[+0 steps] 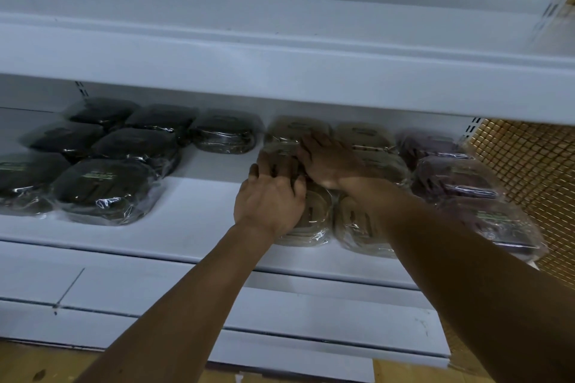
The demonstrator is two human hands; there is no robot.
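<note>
1. Two bare forearms rise from the bottom edge, both cut off by the frame before the elbow.
2. The left hand [270, 199] lies on top of the clear-wrapped beige packs [314, 221], which sit in two columns right of the middle of the white shelf [199, 227]. Its fingers are straight and slightly spread, with the thumb out to the left.
3. The right hand [329, 162] rests palm down farther back on the same group. Its fingers are straight, close together and angled toward the back left, and its wrist crosses just over the left fingertips.
4. The two hands cover most of the pack beneath them, so its outline cannot be traced. The right forearm hides part of the front right beige pack.
5. Purple packs [454, 177] lie just beside the beige ones on the right, partly behind that forearm.
6. Dark packs [102, 190] lie well apart on the left, and the outermost is cut off by the frame edge.
7. The upper shelf [280, 50] overhangs and hides the back of the lower one.
8. Each pack has a small label on top, greenish on the dark ones. All are too blurred to read.
</note>
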